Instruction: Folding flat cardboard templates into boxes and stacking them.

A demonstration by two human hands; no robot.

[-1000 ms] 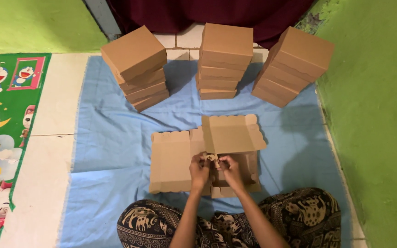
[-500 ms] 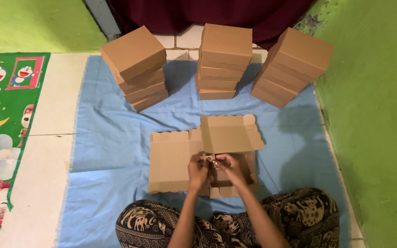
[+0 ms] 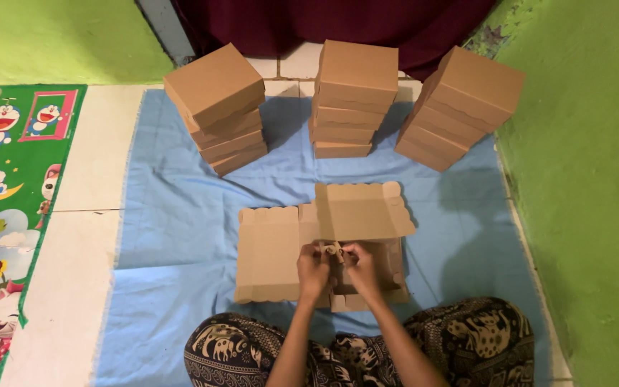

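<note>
A half-folded brown cardboard box lies on a flat stack of unfolded cardboard blanks in front of my crossed legs. Its lid stands raised toward the far side. My left hand and my right hand meet over the box's near wall, fingers pinched on a small cardboard flap between them. Both hands are closed on that flap.
A blue cloth covers the white tiled floor. Three stacks of finished brown boxes stand at the far edge: left, middle, right. A cartoon play mat lies left. Green walls close the right side.
The hands have shifted only slightly on the flap at the box's near wall. The box and the stacks stay where they were.
</note>
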